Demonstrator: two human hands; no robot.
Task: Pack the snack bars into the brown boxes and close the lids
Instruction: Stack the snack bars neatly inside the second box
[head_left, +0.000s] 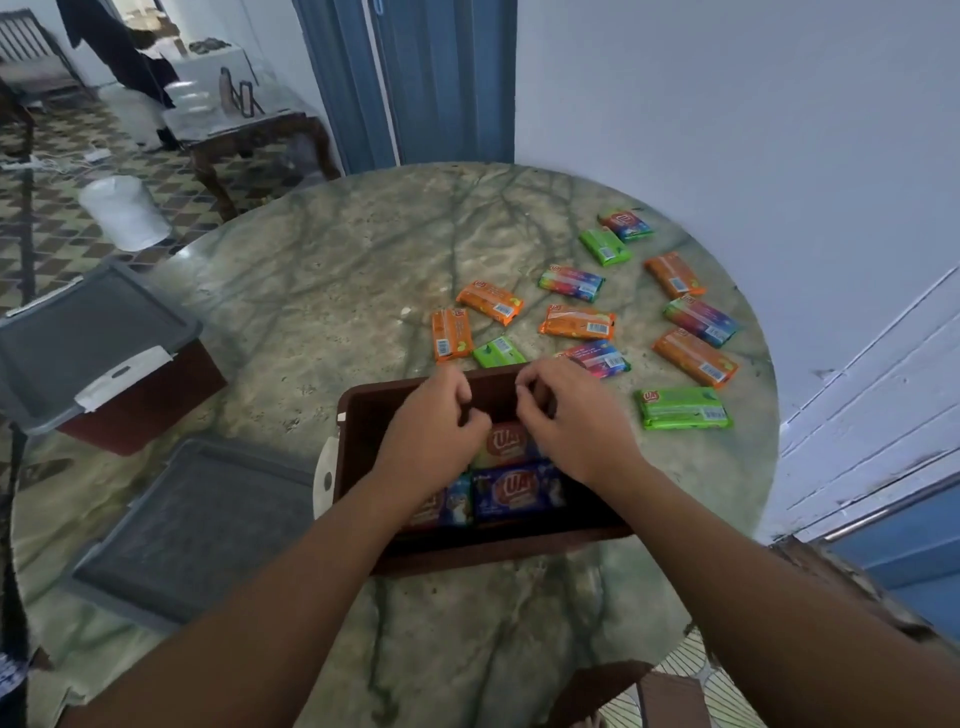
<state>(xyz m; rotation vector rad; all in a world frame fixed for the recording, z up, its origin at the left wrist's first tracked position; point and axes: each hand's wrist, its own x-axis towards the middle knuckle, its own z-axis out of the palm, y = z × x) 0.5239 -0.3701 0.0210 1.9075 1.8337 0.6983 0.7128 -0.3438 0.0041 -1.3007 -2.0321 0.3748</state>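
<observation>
An open brown box (358, 415) stands on the table in front of me. Inside it lie a blue snack bar (519, 491) and another one (447, 506) to its left. Both hands reach into the box's far half. My left hand (439, 421) and my right hand (569, 418) have curled fingers and hold a red-labelled snack bar (506, 448) between them, low over the packed bars. Several loose bars lie beyond and to the right of the box, among them an orange bar (451, 333), a green bar (683, 408) and a multicoloured bar (571, 283).
A second brown box (156, 400) with a grey lid (93, 332) on it stands at the table's left edge. Another grey lid (192, 525) lies flat left of the open box. The round marble table (337, 260) ends near the wall on the right.
</observation>
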